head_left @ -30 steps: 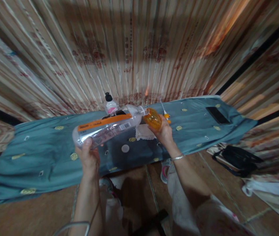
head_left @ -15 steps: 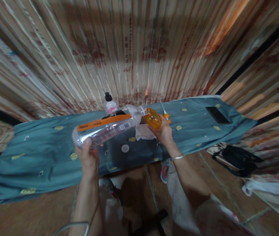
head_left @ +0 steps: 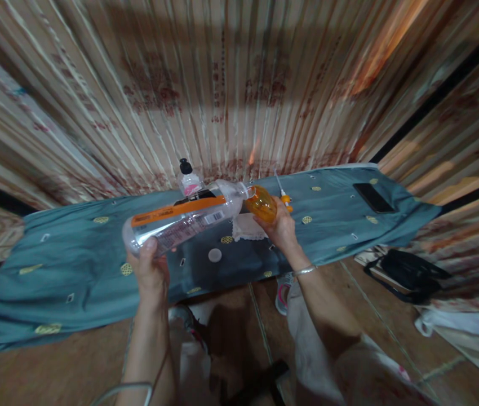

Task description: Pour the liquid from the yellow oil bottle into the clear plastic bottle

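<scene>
Brown floor lies under a blue cloth (head_left: 74,265) on a low table. Over it, the left hand (head_left: 151,269) wraps the tipped big bottle (head_left: 182,223), its mouth touching the orange bottle (head_left: 262,205) gripped in the right hand (head_left: 282,230). Pouring looks part done; a white cap (head_left: 214,255) lies loose.

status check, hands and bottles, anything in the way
Left hand grips big clear bottle, tipped. Right hand holds small orange bottle, mouths meeting. White cap lies below.
</scene>
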A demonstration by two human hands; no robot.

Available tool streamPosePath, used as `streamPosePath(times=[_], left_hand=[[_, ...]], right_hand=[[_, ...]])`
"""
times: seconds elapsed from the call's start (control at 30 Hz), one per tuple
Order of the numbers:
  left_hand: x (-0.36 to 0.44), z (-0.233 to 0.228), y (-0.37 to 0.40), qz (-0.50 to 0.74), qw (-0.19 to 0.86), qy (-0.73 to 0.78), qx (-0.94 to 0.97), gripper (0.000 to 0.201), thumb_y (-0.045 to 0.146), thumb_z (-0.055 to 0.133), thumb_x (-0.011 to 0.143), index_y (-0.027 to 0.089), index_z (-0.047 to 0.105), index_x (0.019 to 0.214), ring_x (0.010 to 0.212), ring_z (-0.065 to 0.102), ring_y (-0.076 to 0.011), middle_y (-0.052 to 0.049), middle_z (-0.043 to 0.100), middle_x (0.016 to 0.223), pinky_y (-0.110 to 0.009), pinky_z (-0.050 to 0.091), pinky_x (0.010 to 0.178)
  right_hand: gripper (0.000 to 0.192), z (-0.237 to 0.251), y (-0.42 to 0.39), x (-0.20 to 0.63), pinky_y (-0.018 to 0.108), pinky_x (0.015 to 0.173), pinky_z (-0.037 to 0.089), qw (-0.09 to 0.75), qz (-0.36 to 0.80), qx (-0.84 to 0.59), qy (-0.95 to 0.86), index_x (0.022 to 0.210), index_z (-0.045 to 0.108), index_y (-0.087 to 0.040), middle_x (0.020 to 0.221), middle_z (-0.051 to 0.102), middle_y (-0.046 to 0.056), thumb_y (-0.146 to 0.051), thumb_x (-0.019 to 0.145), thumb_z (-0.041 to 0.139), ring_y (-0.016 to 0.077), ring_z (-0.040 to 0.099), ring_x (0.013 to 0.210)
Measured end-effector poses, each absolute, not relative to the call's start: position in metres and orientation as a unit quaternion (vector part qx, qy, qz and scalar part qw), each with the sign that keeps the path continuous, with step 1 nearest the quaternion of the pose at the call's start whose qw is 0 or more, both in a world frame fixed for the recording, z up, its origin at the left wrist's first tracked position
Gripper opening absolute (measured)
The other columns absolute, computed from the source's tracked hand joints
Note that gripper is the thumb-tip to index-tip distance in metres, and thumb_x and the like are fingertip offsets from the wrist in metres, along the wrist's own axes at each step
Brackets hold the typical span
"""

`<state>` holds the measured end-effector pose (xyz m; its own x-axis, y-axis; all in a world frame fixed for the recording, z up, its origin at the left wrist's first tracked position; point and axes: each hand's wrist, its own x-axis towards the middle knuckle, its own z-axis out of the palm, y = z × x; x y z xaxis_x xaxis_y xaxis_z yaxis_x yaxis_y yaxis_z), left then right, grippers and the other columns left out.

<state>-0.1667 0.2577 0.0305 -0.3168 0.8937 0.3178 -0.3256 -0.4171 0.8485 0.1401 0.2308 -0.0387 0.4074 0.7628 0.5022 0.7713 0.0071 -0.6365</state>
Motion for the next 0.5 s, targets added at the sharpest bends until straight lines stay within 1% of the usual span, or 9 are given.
streamPosePath(times=[0.1,0.23,0.4,0.5], left_hand=[[-0.1664,0.0319,0.2573,0.739,0.408,0.347,0.409,0.066,0.051,0.088,0.063,0.026,0.078,0.124,0.073,0.063,-0.0168,-0.006,0.077,0.115,-0.026,0.055,0.057],[-0.1679,0.0309,0.2577,0.733,0.41,0.341,0.422,0.071,0.053,0.089,0.064,0.027,0.075,0.129,0.078,0.065,-0.0192,-0.007,0.076,0.117,-0.031,0.058,0.064],[-0.1689,0.03,0.2574,0.736,0.413,0.349,0.407,0.064,0.05,0.088,0.063,0.023,0.076,0.12,0.077,0.061,-0.018,-0.008,0.076,0.114,-0.028,0.056,0.06],[-0.1681,0.0307,0.256,0.733,0.408,0.351,0.415,0.061,0.048,0.085,0.065,0.024,0.076,0.12,0.077,0.062,-0.0186,-0.008,0.076,0.114,-0.028,0.056,0.059]], right_hand=[[0.081,-0.0397,0.2308,0.1404,0.054,0.112,0.059,0.454,-0.012,-0.704,-0.546,0.15,0.055,-0.014,0.143,0.072,0.023,-0.052,0.085,0.084,0.0372,0.07,0.132],[0.08,-0.0394,0.2309,0.14,0.053,0.112,0.059,0.452,-0.012,-0.705,-0.547,0.15,0.055,-0.014,0.142,0.072,0.023,-0.054,0.087,0.083,0.0371,0.071,0.131],[0.08,-0.0394,0.2313,0.1403,0.053,0.11,0.06,0.463,-0.014,-0.695,-0.55,0.15,0.057,-0.015,0.139,0.074,0.021,-0.057,0.087,0.083,0.0365,0.072,0.129],[0.079,-0.0402,0.2315,0.1407,0.053,0.111,0.059,0.468,-0.014,-0.691,-0.551,0.15,0.057,-0.016,0.139,0.074,0.021,-0.058,0.088,0.082,0.0367,0.072,0.13]])
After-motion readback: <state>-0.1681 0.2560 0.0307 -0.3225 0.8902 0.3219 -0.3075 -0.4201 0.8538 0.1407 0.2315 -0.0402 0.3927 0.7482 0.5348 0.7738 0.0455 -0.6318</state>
